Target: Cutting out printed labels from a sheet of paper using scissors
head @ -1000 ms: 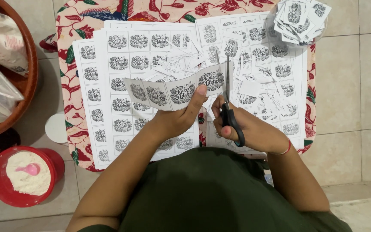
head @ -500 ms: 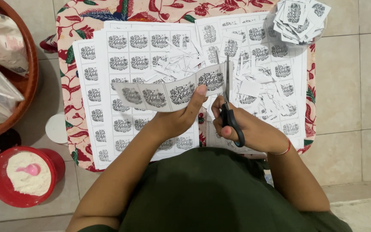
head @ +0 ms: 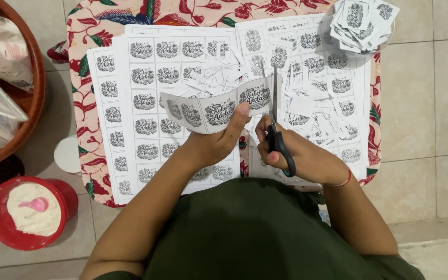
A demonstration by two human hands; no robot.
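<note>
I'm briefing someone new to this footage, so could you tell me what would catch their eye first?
At centre, the left hand holds up a paper strip of printed labels while the right hand works scissors at its end. Label sheets cover the floral cloth beneath, and a red tub of white powder sits lower left.

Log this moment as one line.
left hand: holds label strip | right hand: scissors, blades at strip's right end | under: label sheets, scraps | cut stack top right

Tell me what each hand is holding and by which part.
The left hand pinches a paper strip of labels at its lower edge. The right hand holds black-handled scissors by the finger loops.
</note>
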